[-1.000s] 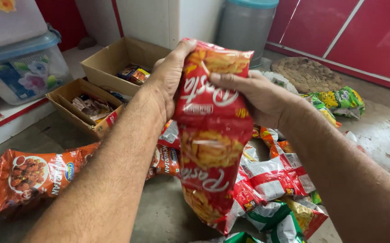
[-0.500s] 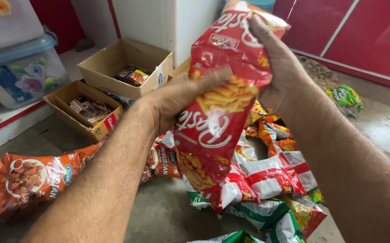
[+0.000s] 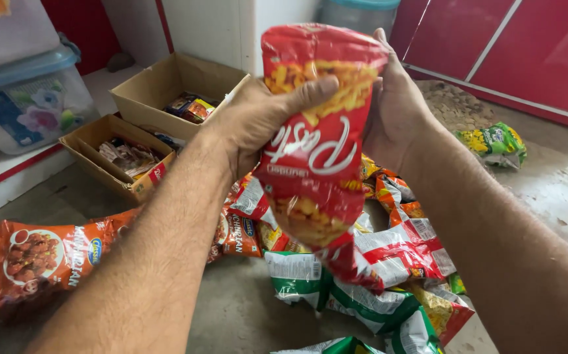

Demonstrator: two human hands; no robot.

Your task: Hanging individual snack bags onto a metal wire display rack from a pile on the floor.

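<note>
Red snack packet (image 3: pixel 313 151) hangs upright between both hands, the left hand (image 3: pixel 258 121) closed round its upper front and the right hand (image 3: pixel 395 111) cupped flat behind to steady it, raised above the packets (image 3: pixel 376 288) heaped on the floor (image 3: pixel 245 314) below.

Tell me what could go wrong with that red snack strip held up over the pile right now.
The left hand and right hand both pinch only the top packet of the red snack strip; squeezing may crush its contents. The lower packets hang loose and could snag or drag the packets on the floor. If the grip slips, the strip would likely drop into that heap rather than the cardboard boxes.
</note>
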